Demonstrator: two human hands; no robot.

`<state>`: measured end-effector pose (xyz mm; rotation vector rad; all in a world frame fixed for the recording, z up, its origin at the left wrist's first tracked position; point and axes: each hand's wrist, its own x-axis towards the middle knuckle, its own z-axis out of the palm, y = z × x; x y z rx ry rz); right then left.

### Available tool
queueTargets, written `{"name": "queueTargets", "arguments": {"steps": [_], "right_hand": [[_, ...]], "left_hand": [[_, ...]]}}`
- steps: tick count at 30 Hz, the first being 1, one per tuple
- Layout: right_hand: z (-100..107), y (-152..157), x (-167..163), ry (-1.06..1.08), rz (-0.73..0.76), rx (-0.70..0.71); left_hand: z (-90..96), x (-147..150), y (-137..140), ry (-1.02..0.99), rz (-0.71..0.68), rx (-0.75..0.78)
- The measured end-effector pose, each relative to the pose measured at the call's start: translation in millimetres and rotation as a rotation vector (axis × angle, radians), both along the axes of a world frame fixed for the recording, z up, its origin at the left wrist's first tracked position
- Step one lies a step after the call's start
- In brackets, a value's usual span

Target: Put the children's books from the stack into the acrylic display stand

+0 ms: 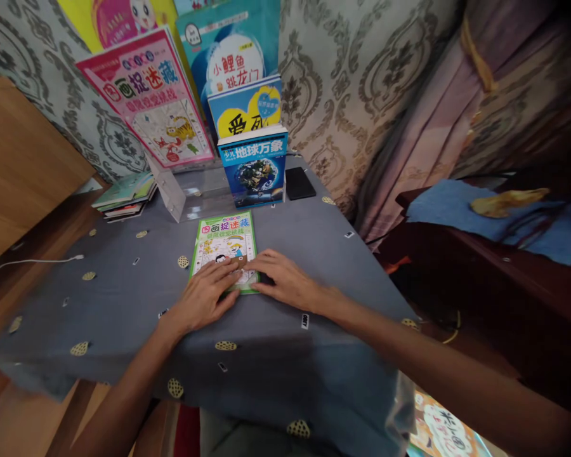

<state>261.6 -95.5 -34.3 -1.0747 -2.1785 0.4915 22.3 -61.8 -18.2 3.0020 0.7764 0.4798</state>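
A green-bordered children's picture book (228, 230) lies closed and face up on the table, before a clear display stand. My left hand (207, 295) rests flat over its lower left part, fingers stretched out across the cover. From the right, my right hand (280, 279) reaches in, its fingertips on the lower right part of the cover and its fingers extended. Both hands look open, and neither grips the book. Part of the cover's lower half is hidden under the fingers.
The clear stand (204, 197) holds a pink book (157, 108), a blue earth book (257, 171) and others. A black phone (299, 183) lies beside it. Stacked books (126, 193) sit at the left, near a white cable (42, 260). A blue cloth (452, 212) covers furniture at right.
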Motion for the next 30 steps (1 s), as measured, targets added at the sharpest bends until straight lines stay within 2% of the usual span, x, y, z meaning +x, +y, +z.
{"name": "queueTargets", "arguments": {"steps": [5, 9, 17, 20, 24, 28, 30], "right_hand": [[1.9, -2.7, 0.7, -0.054, 0.003, -0.014], [4.2, 5.3, 5.6, -0.165, -0.003, -0.063], [6.9, 58.4, 9.8, -0.377, -0.024, -0.233], [9.8, 82.1, -0.8, -0.433, -0.117, -0.240], [10.3, 108.8, -17.4, -0.463, -0.281, -0.228], [2.4, 124.9, -27.3, -0.448, -0.498, -0.166], [-3.1, 128.7, -29.2, -0.445, -0.555, -0.124]], "left_hand": [[1.3, -2.4, 6.2, -0.050, -0.007, -0.081], [-2.9, -11.5, 21.2, -0.032, 0.058, -0.142], [-22.5, -21.7, 73.8, -0.030, 0.284, -0.115], [-27.3, -20.7, 84.6, -0.052, 0.317, -0.109], [-31.4, -19.1, 85.4, -0.101, 0.321, -0.077], [-32.9, -18.1, 82.7, -0.117, 0.331, -0.072], [-32.8, -17.7, 82.0, -0.118, 0.332, -0.074]]}}
